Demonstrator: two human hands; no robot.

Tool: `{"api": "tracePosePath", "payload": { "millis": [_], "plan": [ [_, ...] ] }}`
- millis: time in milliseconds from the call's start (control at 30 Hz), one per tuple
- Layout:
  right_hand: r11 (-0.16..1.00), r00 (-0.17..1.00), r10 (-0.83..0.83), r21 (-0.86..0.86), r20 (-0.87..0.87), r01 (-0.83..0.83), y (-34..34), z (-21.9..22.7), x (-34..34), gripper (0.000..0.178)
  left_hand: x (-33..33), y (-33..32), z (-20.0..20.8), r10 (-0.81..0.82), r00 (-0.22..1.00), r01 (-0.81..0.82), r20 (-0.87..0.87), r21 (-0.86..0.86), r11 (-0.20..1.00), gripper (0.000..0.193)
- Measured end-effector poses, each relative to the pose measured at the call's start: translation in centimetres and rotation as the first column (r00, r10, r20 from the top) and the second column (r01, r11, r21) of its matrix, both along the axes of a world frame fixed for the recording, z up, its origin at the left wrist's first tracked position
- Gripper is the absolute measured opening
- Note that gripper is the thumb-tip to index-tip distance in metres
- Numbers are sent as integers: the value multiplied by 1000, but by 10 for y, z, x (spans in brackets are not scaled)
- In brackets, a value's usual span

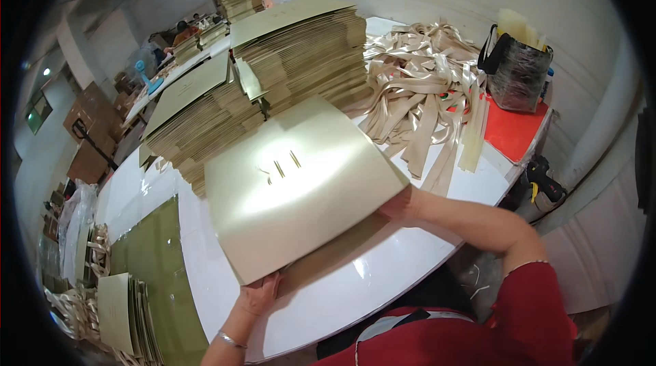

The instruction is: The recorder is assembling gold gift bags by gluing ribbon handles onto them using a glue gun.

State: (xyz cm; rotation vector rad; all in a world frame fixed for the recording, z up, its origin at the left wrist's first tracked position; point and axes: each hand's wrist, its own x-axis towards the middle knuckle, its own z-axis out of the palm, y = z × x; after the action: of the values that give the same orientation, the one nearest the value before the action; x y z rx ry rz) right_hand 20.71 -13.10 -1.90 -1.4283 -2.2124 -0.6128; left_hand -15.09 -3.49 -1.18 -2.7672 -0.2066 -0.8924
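A large flat gold paper bag [301, 222] with dark marks on its upper face is tilted up above the white table [355, 277]. My left hand [262, 292] grips its near left corner, fingers partly hidden beneath the edge. At the right edge, my right hand [398, 206] holds it, with most of the fingers out of sight underneath. Just beyond the bag stand a tall stack of flat gold bags [301, 58] and a lower stack [195, 103].
Loose beige satin ribbons [424, 86] lie in a heap at the far right. Beside them are a plastic-wrapped container [519, 72] and a red sheet [512, 130]. A glue gun [544, 183] hangs by the table's right edge. Gold bags [126, 315] with ribbons stand at lower left, near an olive mat [154, 263].
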Motion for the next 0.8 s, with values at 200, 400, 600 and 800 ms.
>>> {"api": "tracePosePath", "payload": {
  "millis": [200, 400, 600, 800],
  "plan": [
    [902, 946, -202, -423, -253, 79, -41, -20, -14, 40, -19, -11, -28, 179, 975, -221, -130, -495, 840, 27],
    [717, 919, -233, -695, -318, -58, -47, 10, -19, 46, -42, -22, -7, 66, 993, -107, -93, -560, 821, 29],
    [937, 885, 344, 52, -313, -346, -38, 91, -19, 14, -16, -15, 79, -63, 954, 84, 294, -60, 995, 27],
    [933, -16, -61, -51, -998, -355, -53, 81, 42, 13, 8, 0, 58, -56, 963, 96, 263, -143, 985, 27]
  ]
}}
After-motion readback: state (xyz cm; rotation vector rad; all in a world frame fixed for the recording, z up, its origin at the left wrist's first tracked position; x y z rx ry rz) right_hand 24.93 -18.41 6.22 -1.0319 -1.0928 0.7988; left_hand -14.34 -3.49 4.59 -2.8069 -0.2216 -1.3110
